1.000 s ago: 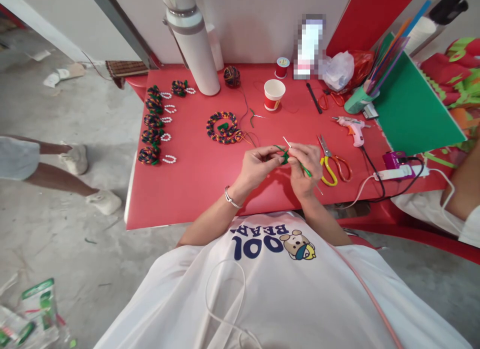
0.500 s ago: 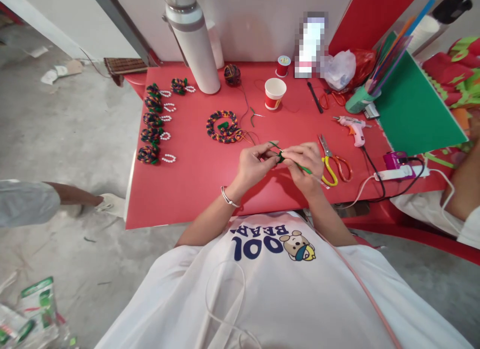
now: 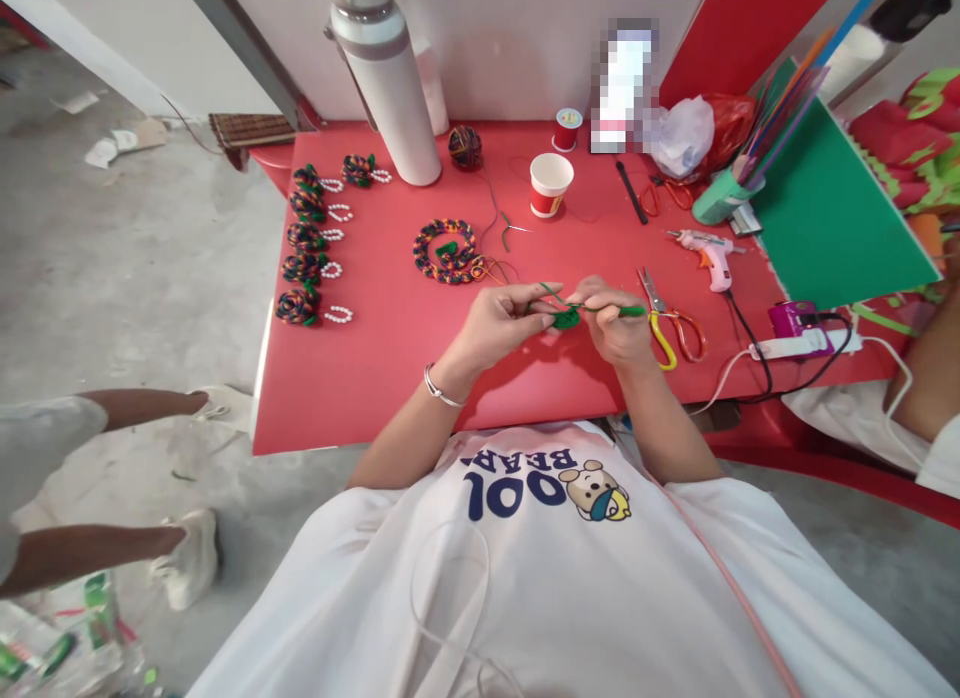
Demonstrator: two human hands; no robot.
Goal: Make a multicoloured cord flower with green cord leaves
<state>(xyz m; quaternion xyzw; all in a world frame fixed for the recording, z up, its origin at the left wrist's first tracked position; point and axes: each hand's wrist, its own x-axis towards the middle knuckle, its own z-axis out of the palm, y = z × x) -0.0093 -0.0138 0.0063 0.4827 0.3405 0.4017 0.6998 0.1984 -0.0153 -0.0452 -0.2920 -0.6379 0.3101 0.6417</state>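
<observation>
My left hand (image 3: 504,323) pinches a small green crochet piece (image 3: 566,319) above the red table. Green yarn (image 3: 551,293) runs from its raised forefinger toward the piece. My right hand (image 3: 619,323) is closed on a crochet hook with a green handle (image 3: 632,310), which points left; its tip is at the piece. Just right of that hand lie scissors (image 3: 664,318) with yellow and red handles. Beyond my left hand rests a multicoloured braided ring of yarn (image 3: 448,252), with a needle (image 3: 519,229) near it.
Several yarn flowers with bead loops (image 3: 298,306) line the left edge of the table (image 3: 360,378). A tall flask (image 3: 394,98), yarn ball (image 3: 465,148) and paper cup (image 3: 551,185) stand at the back. A pink glue gun (image 3: 712,258) and power strip (image 3: 806,346) are right.
My right hand has turned, so the hook now lies nearly level and its handle shows more. More of the green piece is visible. At the left, another person's legs have shifted into view.
</observation>
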